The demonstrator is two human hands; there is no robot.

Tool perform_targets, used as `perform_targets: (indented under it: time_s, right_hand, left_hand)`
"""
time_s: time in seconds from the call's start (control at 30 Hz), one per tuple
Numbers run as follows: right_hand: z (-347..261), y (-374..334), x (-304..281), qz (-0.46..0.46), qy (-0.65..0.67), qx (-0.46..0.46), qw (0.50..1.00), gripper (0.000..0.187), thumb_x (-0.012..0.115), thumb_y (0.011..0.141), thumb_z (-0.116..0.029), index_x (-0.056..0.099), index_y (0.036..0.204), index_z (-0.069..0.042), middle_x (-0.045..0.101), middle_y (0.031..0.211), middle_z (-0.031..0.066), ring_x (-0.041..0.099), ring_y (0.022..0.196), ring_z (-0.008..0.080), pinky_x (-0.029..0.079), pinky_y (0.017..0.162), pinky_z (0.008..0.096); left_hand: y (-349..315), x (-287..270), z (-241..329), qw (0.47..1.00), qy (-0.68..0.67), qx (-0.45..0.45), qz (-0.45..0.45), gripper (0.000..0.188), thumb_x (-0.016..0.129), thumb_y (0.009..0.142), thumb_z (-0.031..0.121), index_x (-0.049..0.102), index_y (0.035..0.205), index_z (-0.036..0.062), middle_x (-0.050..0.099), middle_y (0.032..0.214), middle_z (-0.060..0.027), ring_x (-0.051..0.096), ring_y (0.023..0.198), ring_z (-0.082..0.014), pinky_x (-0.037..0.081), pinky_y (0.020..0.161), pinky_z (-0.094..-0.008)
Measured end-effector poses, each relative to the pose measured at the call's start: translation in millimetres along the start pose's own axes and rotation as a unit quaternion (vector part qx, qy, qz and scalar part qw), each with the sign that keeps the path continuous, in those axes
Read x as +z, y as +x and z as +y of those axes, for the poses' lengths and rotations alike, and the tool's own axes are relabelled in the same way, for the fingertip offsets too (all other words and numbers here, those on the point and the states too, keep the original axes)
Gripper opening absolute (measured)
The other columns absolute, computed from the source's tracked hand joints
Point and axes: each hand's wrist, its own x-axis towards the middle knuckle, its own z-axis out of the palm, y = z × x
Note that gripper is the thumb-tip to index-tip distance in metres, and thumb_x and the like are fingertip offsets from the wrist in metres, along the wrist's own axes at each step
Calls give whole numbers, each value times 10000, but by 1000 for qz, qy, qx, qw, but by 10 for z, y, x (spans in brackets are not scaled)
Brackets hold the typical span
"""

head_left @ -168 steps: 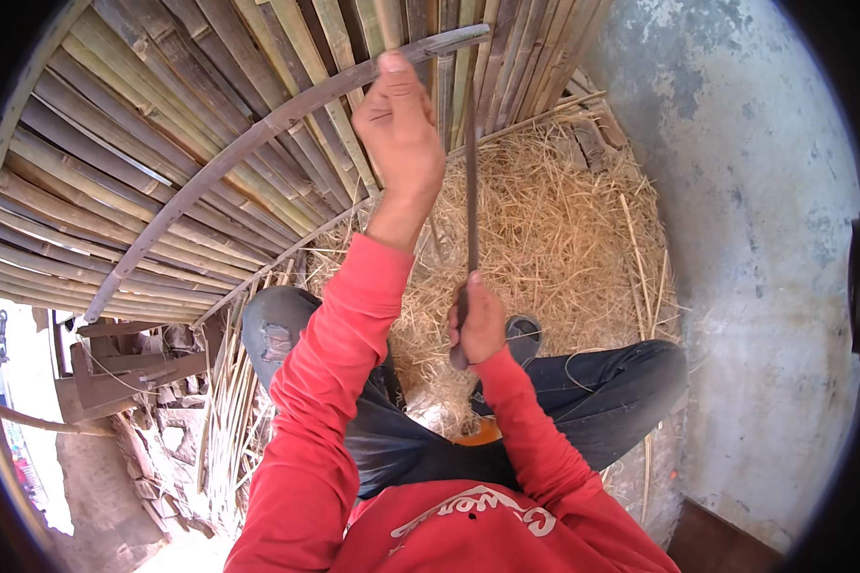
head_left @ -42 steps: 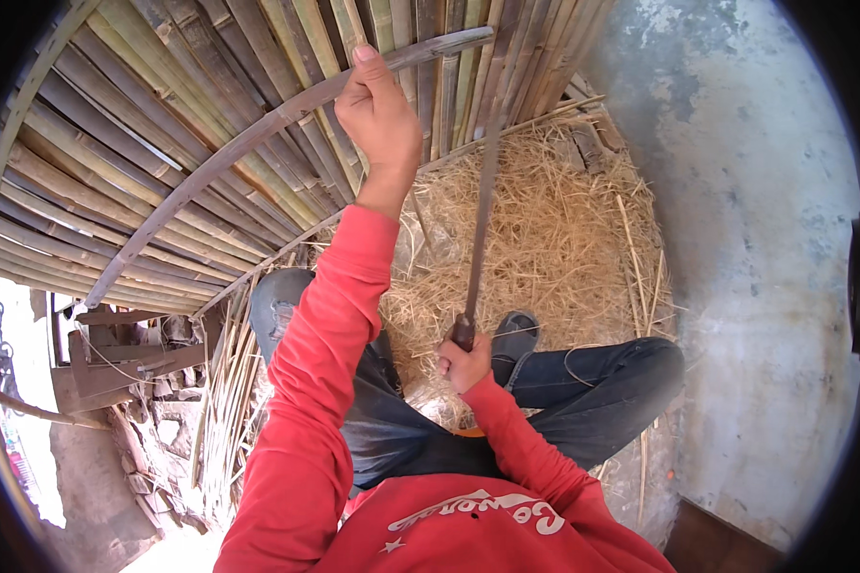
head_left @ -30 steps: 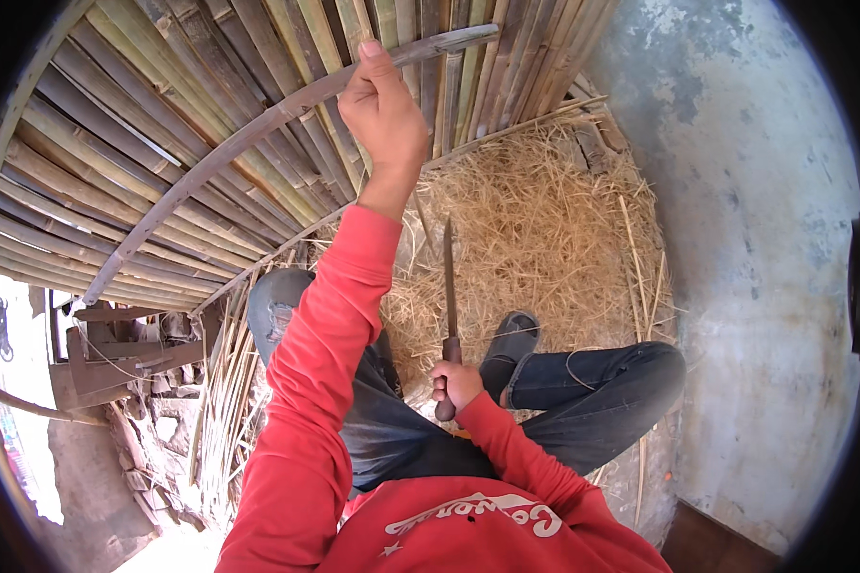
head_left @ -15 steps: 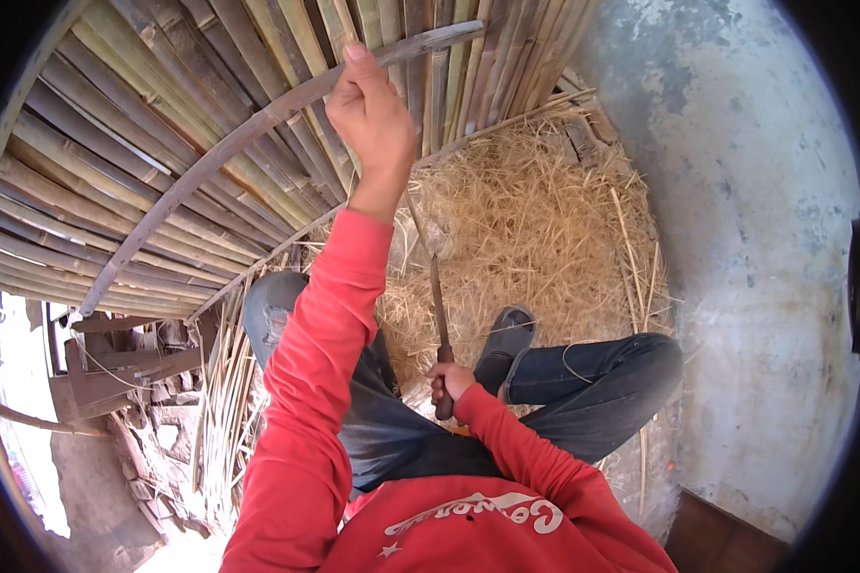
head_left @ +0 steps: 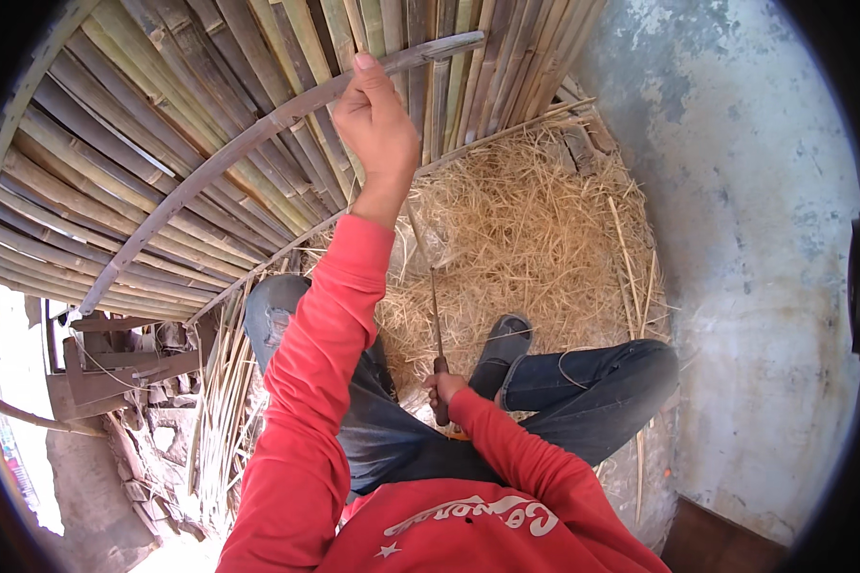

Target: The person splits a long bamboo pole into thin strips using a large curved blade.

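A long bent bamboo strip is gripped near its upper end by the raised left hand, the fingers clenched around it. The strip is seen arching down to the left across stacked bamboo poles. A knife is held by its wooden handle in the right hand, fingers closed on it, blade pointed upward, low between the knees. A straw heap is observed beyond the legs, against a plastered wall.
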Motion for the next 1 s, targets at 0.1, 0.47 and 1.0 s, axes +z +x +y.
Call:
perform_targets:
  time_s: [0.1,0.47,1.0]
  right_hand:
    - [-72,-57,-16,-42,69,31,996,88,650,799,-42,570,773,-17,508,609,68,489,468,192,414,450,352]
    - [-284,-192,261,0,-11,-305,952,118,653,803,-65,608,713,-4,525,561,48,540,465,172,412,427,323]
    - [-527,-408,244,-27,27,-216,976,111,640,799,-70,580,712,-37,519,571,37,488,444,158,392,425,336]
  left_hand:
    - [-11,-46,-15,1000,10,6,-8,565,461,1066,428,303,608,138,296,555,57,226,472,-40,178,423,-255]
    - [60,-51,15,1000,10,-4,8,618,460,1064,452,321,580,92,316,540,69,266,544,-54,199,490,-289]
    - [64,-82,21,1000,6,-15,13,625,471,1055,469,346,572,93,340,533,59,282,533,-54,214,487,-280]
